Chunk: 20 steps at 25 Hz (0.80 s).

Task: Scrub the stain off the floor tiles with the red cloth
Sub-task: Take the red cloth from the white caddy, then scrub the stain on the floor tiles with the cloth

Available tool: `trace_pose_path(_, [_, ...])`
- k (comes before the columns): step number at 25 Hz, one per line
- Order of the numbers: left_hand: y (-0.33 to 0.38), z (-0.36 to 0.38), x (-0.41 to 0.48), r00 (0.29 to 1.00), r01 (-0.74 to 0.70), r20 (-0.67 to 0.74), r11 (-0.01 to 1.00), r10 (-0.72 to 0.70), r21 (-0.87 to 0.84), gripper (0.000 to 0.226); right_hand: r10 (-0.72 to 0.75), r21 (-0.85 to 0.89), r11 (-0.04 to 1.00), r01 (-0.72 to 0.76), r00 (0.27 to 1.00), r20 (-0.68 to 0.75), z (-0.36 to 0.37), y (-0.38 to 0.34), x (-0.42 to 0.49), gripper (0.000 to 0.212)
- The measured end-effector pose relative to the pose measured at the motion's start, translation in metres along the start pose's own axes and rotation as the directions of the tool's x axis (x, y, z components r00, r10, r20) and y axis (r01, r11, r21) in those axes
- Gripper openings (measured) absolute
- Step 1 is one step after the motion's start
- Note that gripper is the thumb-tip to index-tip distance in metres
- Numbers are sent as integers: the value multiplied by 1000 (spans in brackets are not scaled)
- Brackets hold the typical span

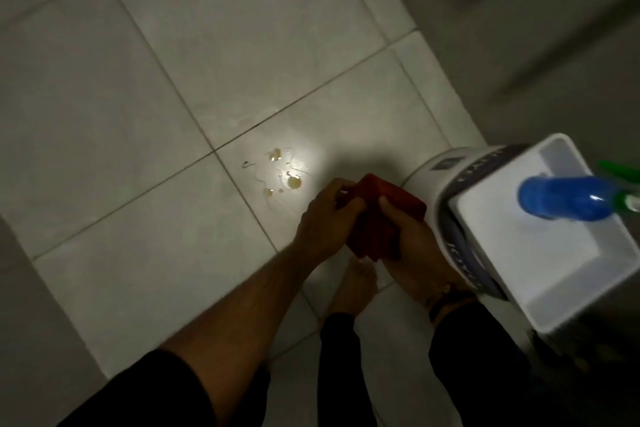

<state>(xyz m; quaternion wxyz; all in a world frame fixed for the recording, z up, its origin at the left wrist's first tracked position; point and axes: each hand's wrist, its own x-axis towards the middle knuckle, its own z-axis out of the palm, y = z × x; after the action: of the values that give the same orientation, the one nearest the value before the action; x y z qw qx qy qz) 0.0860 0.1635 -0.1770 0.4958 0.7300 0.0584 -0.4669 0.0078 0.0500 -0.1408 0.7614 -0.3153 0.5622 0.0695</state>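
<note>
- Person stands over pale floor tiles (104, 107), dim light, view blurred.
- Left hand (320, 222) reaches in from lower left, forearm bare, dark sleeve pushed up near the elbow. Fingers curl round the left edge of the red cloth (377, 218), thumb on top.
- Right hand (410, 236) comes in from the lower right, wrist partly hidden behind a white tub (446, 191). Fingers closed on the cloth's right side; one fingertip shows on top of the fabric.
- Cloth is bunched or folded between both hands, held above the floor, not touching the tiles as far as can be told.
- Stain (282, 172): yellowish drops and thin squiggly trails on the tile, just left of the hands, near where grout lines cross. A bright glare spot sits over part of it.
- A bare foot (353, 288) shows on the tile below the cloth.
- Band or bracelet (441, 295) on the right wrist, detail unclear.
- White tub at right carries a dark blue label with pale lettering; letters too smeared to read.
- A white rectangular tray (554, 288) sits close to the camera at right, with a blue bottle (568, 198) and something green (620, 170) at its far edge.
</note>
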Motion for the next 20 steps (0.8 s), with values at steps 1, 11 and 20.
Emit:
trace_pose_path(1, [-27,-27,9,994,20,-112,1000,-18,24,45,-19,-89,996,20,1000,5,26,14,18,41])
trace_pose_path(11, [-290,-221,169,846,304,-504,619,173,724,78,-351,-735,-141,663,661,664,212,114,302,62])
trace_pose_path(20, [-362,-231,211,682,201,-512,539,522,818,72,-81,-303,-794,527,402,912,201,236,373,95])
